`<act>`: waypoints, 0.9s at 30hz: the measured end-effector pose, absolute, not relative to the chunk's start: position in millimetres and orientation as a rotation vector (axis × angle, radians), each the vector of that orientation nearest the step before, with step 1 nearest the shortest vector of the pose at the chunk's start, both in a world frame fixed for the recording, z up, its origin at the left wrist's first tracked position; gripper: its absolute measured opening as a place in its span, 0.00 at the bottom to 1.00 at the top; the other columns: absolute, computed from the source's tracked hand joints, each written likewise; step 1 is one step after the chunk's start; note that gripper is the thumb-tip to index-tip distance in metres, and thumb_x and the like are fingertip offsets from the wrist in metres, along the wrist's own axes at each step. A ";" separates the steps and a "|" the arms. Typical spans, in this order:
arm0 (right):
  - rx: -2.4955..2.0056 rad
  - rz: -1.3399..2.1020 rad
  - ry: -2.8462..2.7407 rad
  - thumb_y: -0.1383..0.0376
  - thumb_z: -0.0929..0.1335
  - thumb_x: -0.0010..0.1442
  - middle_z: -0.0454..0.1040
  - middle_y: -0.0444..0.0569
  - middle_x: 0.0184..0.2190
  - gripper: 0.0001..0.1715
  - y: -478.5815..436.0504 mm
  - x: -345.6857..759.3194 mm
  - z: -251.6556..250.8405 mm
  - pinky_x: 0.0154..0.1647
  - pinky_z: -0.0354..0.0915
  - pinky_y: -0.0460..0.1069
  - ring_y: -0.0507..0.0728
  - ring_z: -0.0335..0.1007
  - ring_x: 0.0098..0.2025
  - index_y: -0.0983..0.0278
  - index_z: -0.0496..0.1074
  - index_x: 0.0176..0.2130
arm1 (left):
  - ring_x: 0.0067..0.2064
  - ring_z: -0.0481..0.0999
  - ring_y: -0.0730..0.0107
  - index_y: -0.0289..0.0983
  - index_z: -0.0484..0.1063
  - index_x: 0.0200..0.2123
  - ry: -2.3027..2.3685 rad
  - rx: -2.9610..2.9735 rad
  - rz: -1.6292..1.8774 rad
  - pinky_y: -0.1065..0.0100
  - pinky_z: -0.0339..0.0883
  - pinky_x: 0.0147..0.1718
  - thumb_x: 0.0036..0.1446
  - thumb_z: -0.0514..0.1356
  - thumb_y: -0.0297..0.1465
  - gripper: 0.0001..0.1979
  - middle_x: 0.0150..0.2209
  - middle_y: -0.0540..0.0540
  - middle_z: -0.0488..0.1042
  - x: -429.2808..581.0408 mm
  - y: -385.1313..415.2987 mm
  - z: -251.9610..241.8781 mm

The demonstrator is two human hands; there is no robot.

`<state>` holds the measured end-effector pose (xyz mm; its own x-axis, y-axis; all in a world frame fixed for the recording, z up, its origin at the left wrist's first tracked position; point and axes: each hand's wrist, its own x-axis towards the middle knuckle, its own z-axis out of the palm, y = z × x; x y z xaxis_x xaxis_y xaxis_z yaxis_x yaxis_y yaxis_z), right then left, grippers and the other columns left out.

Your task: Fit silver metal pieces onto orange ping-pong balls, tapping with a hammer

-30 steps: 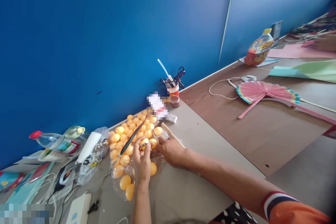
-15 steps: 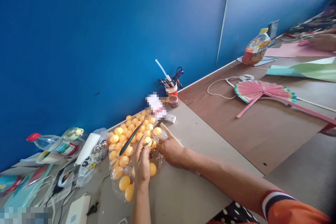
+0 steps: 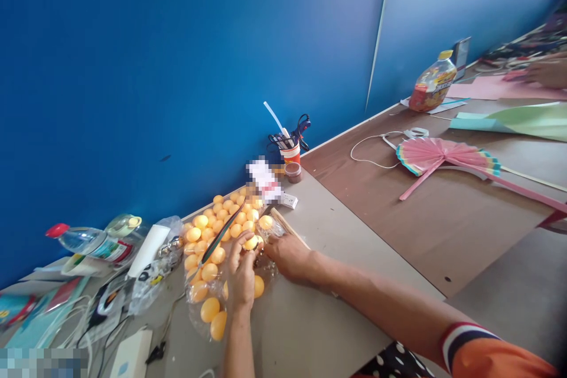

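My left hand (image 3: 241,274) pinches an orange ping-pong ball (image 3: 250,243) between thumb and fingers. Close beside it, my right hand (image 3: 287,255) is closed, its fingertips partly hidden at the ball's right side; what they grip cannot be made out. Small dark bits show between the two hands. Several more orange ping-pong balls (image 3: 209,272) lie behind and to the left in a clear plastic bag (image 3: 199,314). A dark strap (image 3: 222,233) lies across them. Another ball (image 3: 258,287) sits just right of my left wrist.
A wooden strip (image 3: 287,225) lies behind my right hand. Along the wall stand a cup of pens (image 3: 290,153) and a small round tub (image 3: 293,172). Bottles (image 3: 88,242), cables and a white box (image 3: 132,354) crowd the left. Rightward lie a pink paper fan (image 3: 436,156) and another person's hand (image 3: 548,72).
The ball in my left hand has turned, so its dark printed mark no longer shows clearly. My left fingers have curled further over it. The right hand stays nearly in place.
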<state>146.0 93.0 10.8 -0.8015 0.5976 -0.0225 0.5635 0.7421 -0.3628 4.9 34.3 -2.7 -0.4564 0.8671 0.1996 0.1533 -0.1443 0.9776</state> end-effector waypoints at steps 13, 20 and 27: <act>-0.954 0.458 -2.862 0.72 0.66 0.56 0.78 0.55 0.38 0.11 93.7 145.4 8.3 0.36 0.68 0.51 0.58 0.74 0.33 0.67 0.76 0.38 | 0.55 0.74 0.54 0.39 0.77 0.44 1.674 1.282 1.662 0.55 0.65 0.58 0.50 0.62 0.29 0.15 0.49 0.42 0.77 1.1 38.6 -6.1; -0.938 0.467 -2.870 0.72 0.66 0.56 0.78 0.56 0.39 0.12 93.5 146.6 9.1 0.36 0.69 0.51 0.58 0.74 0.33 0.68 0.76 0.40 | 0.52 0.75 0.55 0.40 0.76 0.44 1.656 1.237 1.670 0.55 0.67 0.55 0.51 0.63 0.31 0.15 0.47 0.43 0.78 0.5 41.2 -10.8; -0.941 0.471 -2.874 0.73 0.67 0.55 0.78 0.56 0.40 0.11 94.5 145.7 5.4 0.36 0.67 0.51 0.58 0.74 0.34 0.68 0.76 0.39 | 0.51 0.77 0.56 0.39 0.76 0.43 1.664 1.219 1.696 0.56 0.68 0.54 0.50 0.64 0.31 0.15 0.44 0.43 0.79 -1.2 42.7 -13.8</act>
<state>145.7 94.5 5.4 -0.8080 0.5890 -0.0181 0.5640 0.7641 -0.3133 -1.2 42.7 -13.8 -0.4967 0.8263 0.2656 0.2497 -0.1570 0.9555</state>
